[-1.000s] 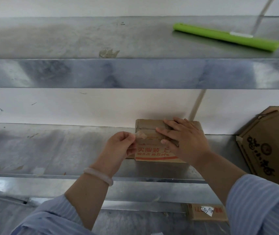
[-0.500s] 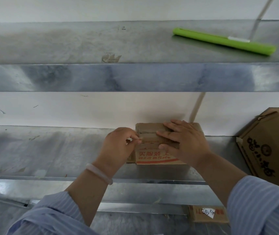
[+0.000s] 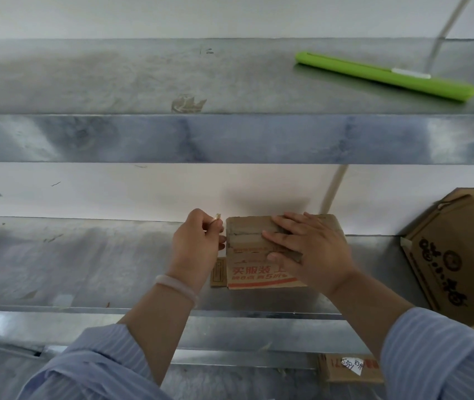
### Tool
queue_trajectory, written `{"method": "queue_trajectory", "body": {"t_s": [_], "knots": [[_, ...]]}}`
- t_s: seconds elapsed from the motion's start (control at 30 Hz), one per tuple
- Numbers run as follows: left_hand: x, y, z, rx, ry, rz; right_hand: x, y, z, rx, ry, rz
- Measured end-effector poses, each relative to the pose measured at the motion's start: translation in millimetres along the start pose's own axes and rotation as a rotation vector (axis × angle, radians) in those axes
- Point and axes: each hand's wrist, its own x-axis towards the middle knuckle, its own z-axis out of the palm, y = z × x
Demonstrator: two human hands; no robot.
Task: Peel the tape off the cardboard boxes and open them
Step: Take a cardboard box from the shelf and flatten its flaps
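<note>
The small brown cardboard box [image 3: 258,272] has red print on its front reading "买服装 上", plus a smaller line underneath with "5折" in it. The bigger brown carton [image 3: 455,267] on the right shows bold black characters and a round logo, way too blurry for me to read. The white sticker [image 3: 351,366] on the low brown box [image 3: 342,375] has handwritten digits, maybe "5391".

Soft even daylight, glare on steel, edges perhaps warped
</note>
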Motion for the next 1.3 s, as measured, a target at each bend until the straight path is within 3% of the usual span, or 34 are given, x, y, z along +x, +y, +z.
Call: {"method": "queue_trajectory", "body": {"t_s": [0.07, 0.23, 0.33, 0.4, 0.53, 0.6, 0.73, 0.83, 0.97, 1.3], "knots": [[-2, -1, 1, 0.032, 0.005, 0.094, 0, 1, 1, -0.02, -0.007, -0.003], [-2, -16, -5, 0.424, -0.053, 0.681, 2, 0, 1, -0.05, -0.037, 0.011], [-5, -32, -17, 0.501, -0.18, 0.772, 2, -2, -1, -0.035, -0.069, 0.029], [-8, -33, -23, 0.441, -0.204, 0.721, 2, -2, 0, -0.036, -0.061, 0.021], [-3, -8, -19, 0.173, -0.154, 0.353, -5, -2, 1, -0.042, 0.022, -0.031], [4, -2, -14, 0.126, -0.248, 0.191, -12, -3, 2, -0.043, 0.088, -0.074], [13, 2, -8, 0.187, -0.49, 0.119, -23, -4, 6, -0.031, 0.166, -0.113], [14, 2, -8, 0.132, -0.497, 0.082, -24, -4, 3, -0.001, 0.161, -0.112], [15, 3, -10, -0.049, -0.542, -0.115, -23, -6, -5, 0.078, 0.163, -0.093], [24, 6, -22, -0.202, -0.66, -0.377, -18, -12, -4, 0.221, 0.18, -0.011]]}}
